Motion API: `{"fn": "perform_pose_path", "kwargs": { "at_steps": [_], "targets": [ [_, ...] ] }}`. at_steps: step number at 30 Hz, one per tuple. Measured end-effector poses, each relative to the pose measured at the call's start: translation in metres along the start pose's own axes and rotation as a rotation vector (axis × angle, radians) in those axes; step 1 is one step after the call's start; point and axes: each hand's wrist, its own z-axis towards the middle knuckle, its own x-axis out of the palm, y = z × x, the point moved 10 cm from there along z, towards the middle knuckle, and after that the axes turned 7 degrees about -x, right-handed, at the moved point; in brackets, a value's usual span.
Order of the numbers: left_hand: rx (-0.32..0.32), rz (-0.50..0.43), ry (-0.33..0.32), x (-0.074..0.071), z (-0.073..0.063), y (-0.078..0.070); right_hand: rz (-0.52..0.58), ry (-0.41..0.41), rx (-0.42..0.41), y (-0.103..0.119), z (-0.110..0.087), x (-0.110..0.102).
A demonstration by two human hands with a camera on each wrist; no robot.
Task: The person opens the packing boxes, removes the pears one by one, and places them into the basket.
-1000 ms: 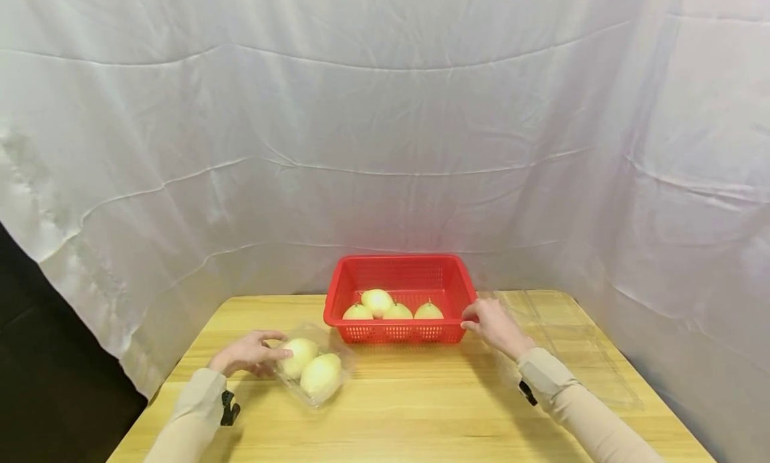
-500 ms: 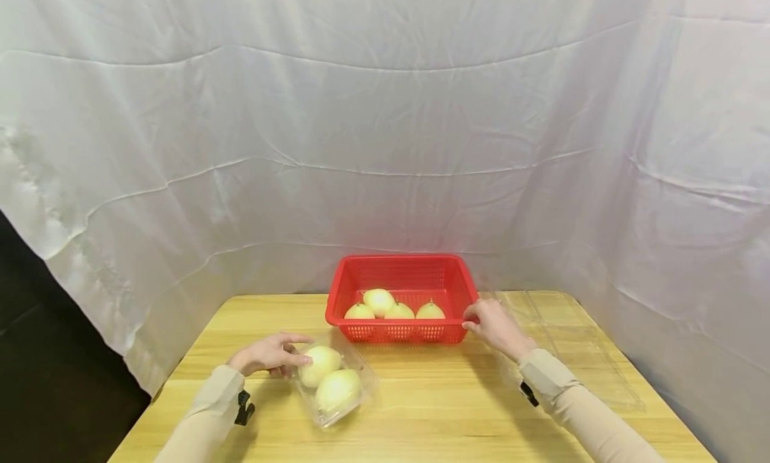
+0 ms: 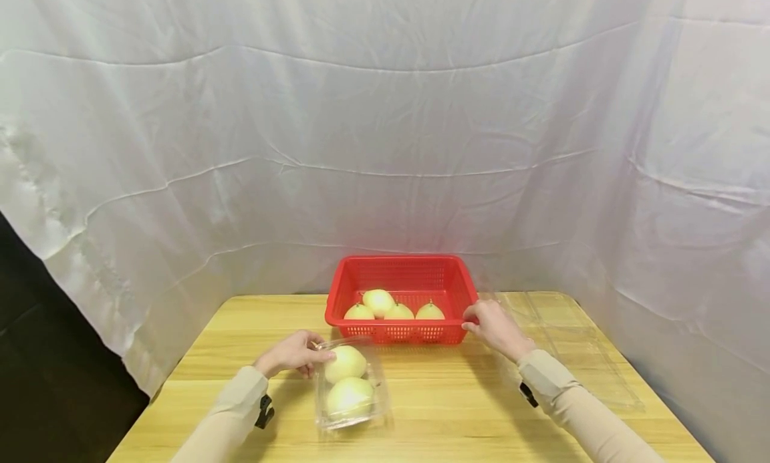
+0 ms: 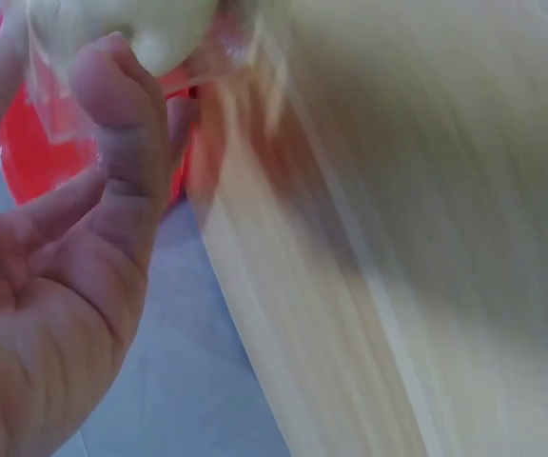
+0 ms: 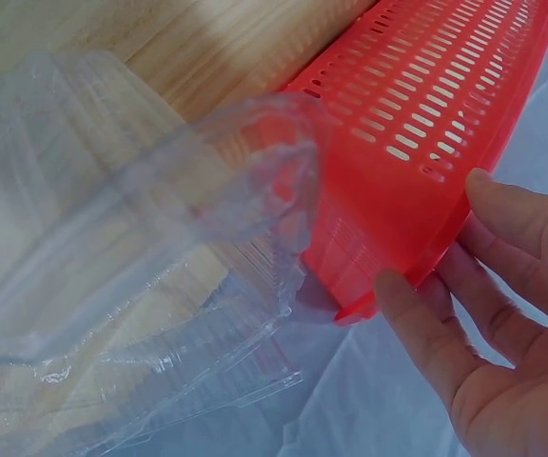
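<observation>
A clear plastic fruit box (image 3: 347, 423) holds two pale yellow pears (image 3: 351, 397). My left hand (image 3: 293, 356) pinches the box's left far side between thumb and fingers, and the box is held near the table's middle. In the left wrist view, the thumb (image 4: 127, 124) presses on the clear plastic beside one pear (image 4: 165, 33). The red perforated basket (image 3: 394, 323) stands at the back with several pears (image 3: 377, 302) inside. At its right front corner my right hand (image 3: 496, 329) grips the rim; the right wrist view shows fingertips (image 5: 483, 186) against the red edge.
Several clear plastic boxes or lids (image 3: 559, 346) lie at the table's right side, beside my right forearm; the right wrist view shows them stacked (image 5: 160, 295). A wooden table (image 3: 439, 416) lies below. A light grey curtain (image 3: 385, 149) hangs behind and around it.
My left hand has carried the box of pears to the right, and the box has turned so its pears line up front to back. The right hand and basket stay put.
</observation>
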Motion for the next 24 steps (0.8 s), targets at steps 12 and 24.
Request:
{"fn": "perform_pose_path", "kwargs": {
  "at_steps": [12, 24],
  "targets": [
    [0.042, -0.043, -0.126, 0.029, 0.012, -0.026, -0.016, -0.011, 0.004, 0.002, -0.004, 0.001],
    [-0.003, -0.051, -0.237, 0.046, 0.017, -0.034, -0.027, -0.099, -0.063, 0.011, -0.004, 0.001]
  ]
}}
